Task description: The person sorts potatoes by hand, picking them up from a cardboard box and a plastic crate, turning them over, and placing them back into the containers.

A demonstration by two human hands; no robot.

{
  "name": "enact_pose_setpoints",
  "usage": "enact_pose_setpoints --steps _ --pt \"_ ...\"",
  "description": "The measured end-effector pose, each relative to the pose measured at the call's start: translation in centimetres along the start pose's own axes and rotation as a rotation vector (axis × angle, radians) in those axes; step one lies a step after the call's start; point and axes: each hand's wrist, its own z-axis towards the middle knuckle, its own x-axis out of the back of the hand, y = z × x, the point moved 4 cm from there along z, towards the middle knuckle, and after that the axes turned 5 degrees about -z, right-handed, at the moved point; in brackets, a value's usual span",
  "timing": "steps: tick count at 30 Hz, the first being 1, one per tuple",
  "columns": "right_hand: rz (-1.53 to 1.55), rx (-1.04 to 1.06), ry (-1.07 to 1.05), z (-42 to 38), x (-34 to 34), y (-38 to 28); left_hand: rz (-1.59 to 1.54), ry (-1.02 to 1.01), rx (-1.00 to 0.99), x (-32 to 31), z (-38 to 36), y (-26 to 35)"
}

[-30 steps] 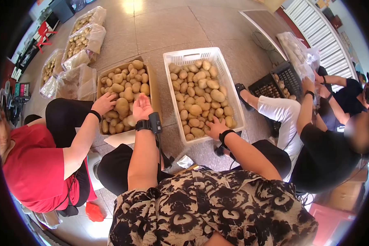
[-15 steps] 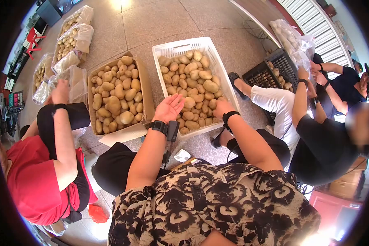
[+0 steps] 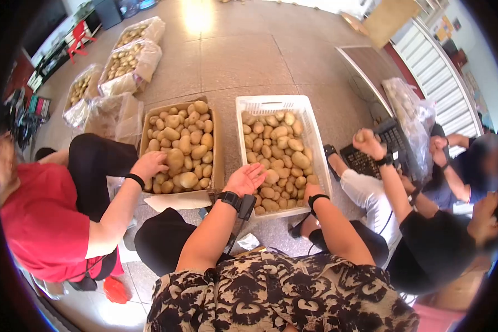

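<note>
In front of me stands a white plastic crate (image 3: pixel 319 145) filled with brown potatoes (image 3: pixel 279 146). My left hand (image 3: pixel 247 179) is over its near left side, palm up with the fingers stretched out, and holds nothing. A potato lies right by its fingertips. At the near right of the crate, my right hand (image 3: pixel 315 191) reaches down among the potatoes, back of the hand upward. Its fingers are mostly hidden, so whether it grips a potato cannot be made out.
A cardboard box (image 3: pixel 218 160) of potatoes stands left of the crate, with a red-shirted co-worker's hand (image 3: pixel 151 164) in it. To the right are a black crate (image 3: pixel 359 160) and another co-worker's raised fist (image 3: pixel 369 144). Potato-filled bagged boxes (image 3: pixel 124 61) sit at far left.
My view has tilted up, so everything sits lower. The left co-worker's hand has moved from the plastic bags to the cardboard box. The right co-worker has raised a fist over the black crate.
</note>
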Motion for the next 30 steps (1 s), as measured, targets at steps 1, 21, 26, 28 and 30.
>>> enact_pose_setpoints --steps 1,21,26,28,30 --pt "-0.012 0.031 0.014 -0.3 0.5 -0.3 0.01 -0.003 0.005 0.0 0.0 0.0" --pt "0.734 0.735 0.21 -7.4 8.3 -13.7 -0.015 -0.06 -0.04 -0.9 -1.4 1.1" --pt "0.6 0.573 0.146 -5.9 5.0 -10.6 -0.146 -0.003 -0.227 0.7 -0.4 4.3" --pt "0.439 0.537 0.088 -6.4 4.3 -9.9 -0.215 0.052 -0.259 1.1 -1.0 5.7" --pt "0.443 0.506 0.06 -5.5 2.3 -8.5 -0.251 0.063 -0.435 2.2 -1.5 7.6"
